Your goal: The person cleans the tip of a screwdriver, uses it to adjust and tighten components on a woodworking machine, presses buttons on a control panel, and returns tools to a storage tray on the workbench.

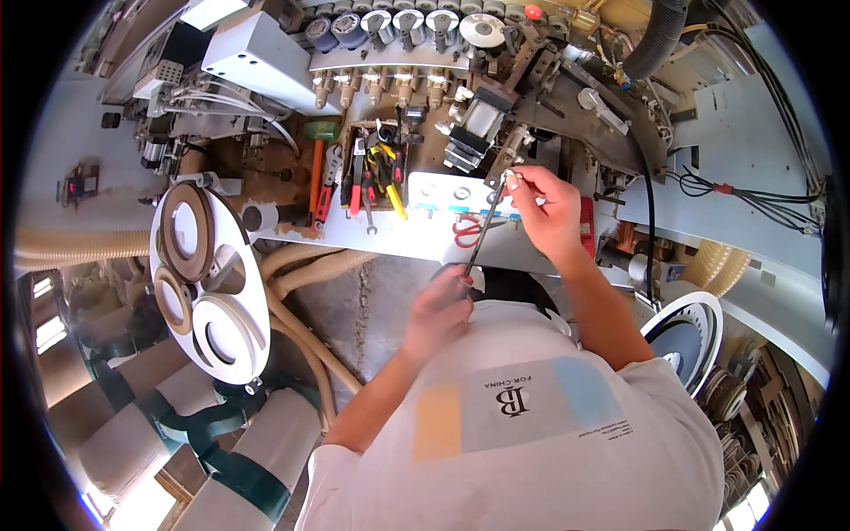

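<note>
My left hand (440, 310) is closed around the handle of a long thin screwdriver (485, 228), close in front of my shirt. Its dark shaft slants up and away toward my right hand (551, 212). There my thumb and fingers pinch a small shiny metal fitting (508, 176) at the shaft's far end. Whether the tip sits inside the fitting or only touches it, I cannot tell. Below the shaft, red-handled scissors (467, 232) lie on the pale machine ledge (390, 237). A white plate with round holes (434, 189) is just beyond them.
Left of the plate lie pliers (384, 177), an adjustable wrench (328, 181) and a green-headed hammer (319, 159). A row of rollers and brass fittings (376, 88) runs along the back. A white reel disc (212, 283) stands left. Beige hoses (305, 332) cross the floor. Black cables (744, 190) hang right.
</note>
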`<state>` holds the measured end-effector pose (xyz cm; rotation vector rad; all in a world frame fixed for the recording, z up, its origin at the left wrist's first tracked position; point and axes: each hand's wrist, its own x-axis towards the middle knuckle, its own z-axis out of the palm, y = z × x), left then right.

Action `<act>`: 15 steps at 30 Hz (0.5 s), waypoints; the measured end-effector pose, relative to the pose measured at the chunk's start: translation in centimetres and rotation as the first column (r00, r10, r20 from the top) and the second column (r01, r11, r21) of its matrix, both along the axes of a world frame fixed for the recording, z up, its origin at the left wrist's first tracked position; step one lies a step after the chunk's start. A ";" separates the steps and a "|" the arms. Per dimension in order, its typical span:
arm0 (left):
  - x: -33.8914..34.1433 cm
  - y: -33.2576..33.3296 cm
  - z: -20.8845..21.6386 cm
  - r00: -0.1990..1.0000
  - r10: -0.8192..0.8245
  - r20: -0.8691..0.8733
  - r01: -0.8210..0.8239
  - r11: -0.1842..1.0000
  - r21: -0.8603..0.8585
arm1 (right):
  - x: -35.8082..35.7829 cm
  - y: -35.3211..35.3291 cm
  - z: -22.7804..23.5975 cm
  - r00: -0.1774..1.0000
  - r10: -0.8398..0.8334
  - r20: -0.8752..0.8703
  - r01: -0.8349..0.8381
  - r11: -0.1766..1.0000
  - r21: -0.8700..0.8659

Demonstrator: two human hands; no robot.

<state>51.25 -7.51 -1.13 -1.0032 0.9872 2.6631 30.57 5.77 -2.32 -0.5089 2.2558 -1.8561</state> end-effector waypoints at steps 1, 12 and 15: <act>0.5 -0.2 -0.1 1.000 0.001 -0.001 -0.001 1.000 0.004 | 0.7 -0.5 0.1 1.000 0.001 -0.001 -0.001 1.000 0.004; 0.6 -8.9 -6.1 0.912 0.408 0.038 -0.396 0.901 -0.177 | 7.1 4.2 -3.2 0.952 0.248 0.182 -0.304 0.842 0.446; 1.6 -10.9 -10.9 0.964 0.208 0.168 -0.142 0.930 -0.339 | 6.4 6.1 -3.7 0.943 0.108 0.314 -0.265 0.816 0.513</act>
